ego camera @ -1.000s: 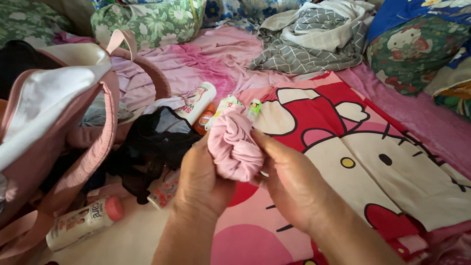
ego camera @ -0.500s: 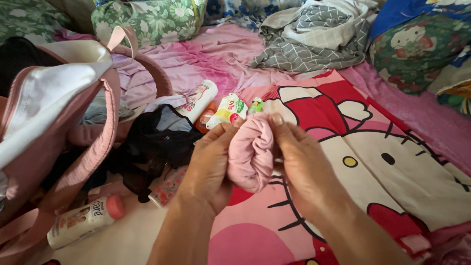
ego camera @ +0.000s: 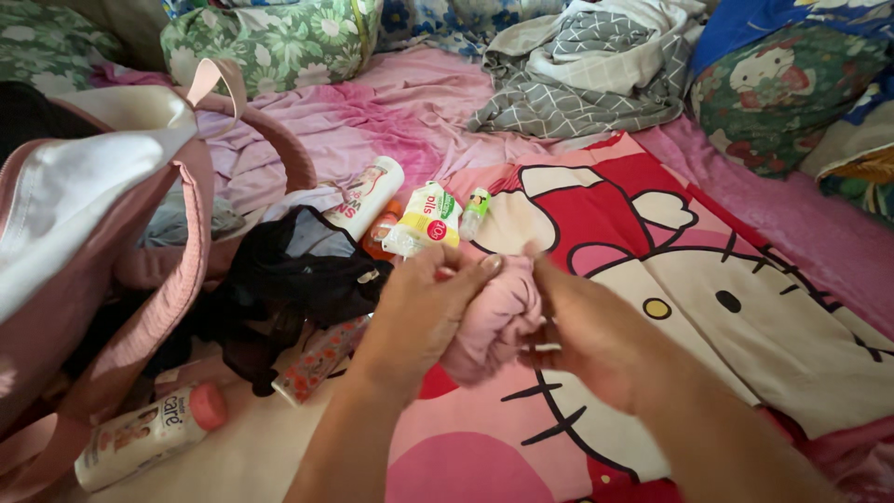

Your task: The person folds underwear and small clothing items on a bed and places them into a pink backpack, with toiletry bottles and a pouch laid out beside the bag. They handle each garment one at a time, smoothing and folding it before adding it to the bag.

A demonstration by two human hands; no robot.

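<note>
at far left a pink bag point(ego camera: 84, 279) stands open, white lining showing; its contents cannot be made out. below it lies a white bottle with a pink cap point(ego camera: 149, 436). right of the bag, black clothing point(ego camera: 289, 270) is heaped beside a white tube point(ego camera: 365, 197) and a yellow packet point(ego camera: 430, 219). at centre, the left hand point(ego camera: 424, 312) and right hand point(ego camera: 596, 340) are both clamped on a rolled pink cloth point(ego camera: 494, 321), above the red and pink cartoon blanket point(ego camera: 708, 307). against half a second ago, the roll sits lower and is squeezed tighter.
</note>
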